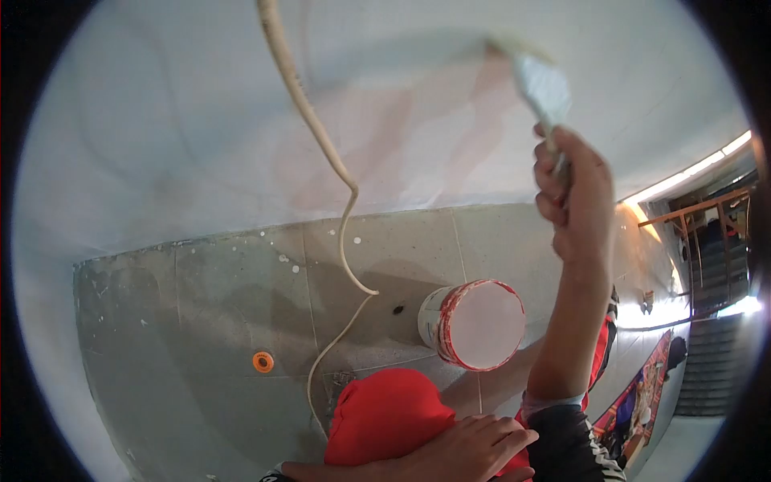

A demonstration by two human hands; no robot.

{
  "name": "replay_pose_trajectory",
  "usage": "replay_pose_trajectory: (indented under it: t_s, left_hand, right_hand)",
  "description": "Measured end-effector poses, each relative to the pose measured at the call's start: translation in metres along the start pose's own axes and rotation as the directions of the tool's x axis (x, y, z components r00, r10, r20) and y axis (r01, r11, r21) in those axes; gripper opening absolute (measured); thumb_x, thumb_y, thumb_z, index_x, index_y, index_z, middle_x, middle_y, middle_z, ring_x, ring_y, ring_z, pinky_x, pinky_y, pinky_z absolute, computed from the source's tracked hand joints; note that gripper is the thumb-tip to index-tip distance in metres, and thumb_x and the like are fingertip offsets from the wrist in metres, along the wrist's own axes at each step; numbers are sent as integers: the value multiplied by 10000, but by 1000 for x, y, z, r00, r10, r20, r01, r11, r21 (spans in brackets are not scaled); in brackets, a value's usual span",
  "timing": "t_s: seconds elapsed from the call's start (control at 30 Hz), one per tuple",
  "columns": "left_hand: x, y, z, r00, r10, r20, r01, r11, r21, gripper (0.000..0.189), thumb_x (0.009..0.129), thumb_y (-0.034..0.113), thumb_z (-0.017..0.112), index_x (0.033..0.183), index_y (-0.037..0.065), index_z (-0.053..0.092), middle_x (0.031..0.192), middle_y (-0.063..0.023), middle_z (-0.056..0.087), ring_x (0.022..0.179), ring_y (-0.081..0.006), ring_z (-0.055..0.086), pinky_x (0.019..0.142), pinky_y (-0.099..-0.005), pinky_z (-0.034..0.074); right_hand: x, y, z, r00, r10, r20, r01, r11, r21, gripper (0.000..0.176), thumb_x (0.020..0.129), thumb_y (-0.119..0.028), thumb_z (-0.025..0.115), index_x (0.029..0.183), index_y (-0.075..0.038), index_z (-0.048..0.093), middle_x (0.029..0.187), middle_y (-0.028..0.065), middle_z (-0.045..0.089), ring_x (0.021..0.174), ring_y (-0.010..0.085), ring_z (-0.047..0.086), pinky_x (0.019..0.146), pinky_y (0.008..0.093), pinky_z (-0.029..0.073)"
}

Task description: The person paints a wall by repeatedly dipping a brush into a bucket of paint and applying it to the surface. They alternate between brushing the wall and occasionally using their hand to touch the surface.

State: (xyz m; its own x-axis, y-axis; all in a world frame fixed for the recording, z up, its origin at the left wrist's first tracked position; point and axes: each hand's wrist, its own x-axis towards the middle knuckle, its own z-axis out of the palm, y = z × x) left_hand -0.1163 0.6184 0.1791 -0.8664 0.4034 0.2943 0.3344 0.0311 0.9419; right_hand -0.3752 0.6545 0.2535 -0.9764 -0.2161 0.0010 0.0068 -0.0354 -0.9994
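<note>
My right hand (580, 189) is raised and wrapped round the handle of a paintbrush (542, 87). The brush's bristle end meets the pale wall (385, 88), which has pinkish, damp-looking patches below it. My left hand (474, 446) lies across my red-clothed knee (393, 414), its fingers stretched out near my right sleeve. On the floor, to the left of my right forearm, stands a white bucket (432, 317) with a red-smeared rim. Pale paint (484, 324) shows inside it.
A cream cable (321, 140) runs down the wall and over the grey tiled floor (217, 321). An orange ring-shaped object (263, 361) lies on the tiles among white paint spots. At the right are a patterned cloth (642, 386) and a wooden frame (699, 210).
</note>
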Motion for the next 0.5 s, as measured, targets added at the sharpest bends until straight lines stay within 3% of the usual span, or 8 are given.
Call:
replay_pose_trajectory:
  t_s: [0.03, 0.1, 0.2, 0.3, 0.4, 0.43, 0.5]
  left_hand:
    - [0, 0, -1, 1000, -16, 17, 17, 1000, -18, 562, 936, 422, 595, 1334, 33, 517, 1283, -199, 536, 1232, -352, 490, 1043, -476, 374]
    - [1, 0, -3, 999, -32, 38, 33, 999, -34, 567, 934, 429, 596, 1332, 32, 518, 1278, -201, 540, 1232, -353, 490, 1045, -478, 373]
    - [1, 4, -8, 1000, 11, -7, -11, 999, -48, 571, 935, 439, 601, 1325, 29, 522, 1258, -204, 557, 1220, -356, 500, 1039, -478, 381]
    - [-3, 8, -7, 997, -76, 4, 76, 995, -71, 575, 921, 428, 622, 1316, 22, 527, 1252, -197, 569, 1206, -352, 514, 1031, -476, 391]
    - [-6, 9, -3, 1000, 10, -15, -10, 1000, 6, 566, 920, 422, 629, 1304, 16, 536, 1260, -182, 574, 1195, -342, 525, 1022, -471, 401]
    - [-6, 10, -2, 999, 20, -30, -19, 999, 28, 560, 922, 421, 628, 1298, 16, 540, 1264, -176, 575, 1196, -338, 525, 1020, -471, 402]
    - [-3, 14, -5, 998, 43, -47, -40, 997, 61, 554, 924, 420, 626, 1293, 15, 544, 1268, -170, 576, 1198, -333, 525, 1017, -472, 403]
  right_hand:
    - [0, -5, 0, 997, -80, 20, 80, 997, 25, 232, 954, -198, 557, 999, 17, 632, 733, 11, 536, 508, 36, 389, 376, 185, 222]
    - [4, 5, 1, 996, -83, 29, 81, 996, 40, 219, 955, -205, 559, 1002, -4, 630, 722, 9, 529, 500, 38, 382, 379, 192, 234]
    - [15, 74, -2, 984, 177, -16, -177, 984, 34, 191, 956, -195, 559, 992, -17, 614, 712, 12, 520, 496, 52, 378, 381, 213, 251]
    - [19, 144, -8, 912, 410, 10, -410, 912, 18, 172, 961, -177, 551, 926, -16, 601, 719, 17, 524, 503, 59, 390, 381, 220, 248]
    - [32, 163, -24, 824, 562, 69, -553, 825, -115, 194, 967, -186, 543, 880, -18, 584, 724, 3, 515, 514, 45, 385, 376, 205, 234]
    - [33, 163, -29, 828, 556, 66, -548, 829, -114, 194, 967, -186, 543, 880, -18, 584, 724, 3, 515, 514, 45, 385, 376, 205, 234]
    - [36, 157, -32, 797, 600, 74, -555, 774, -305, 203, 969, -184, 548, 892, -2, 593, 728, 1, 515, 525, 45, 390, 381, 207, 230]
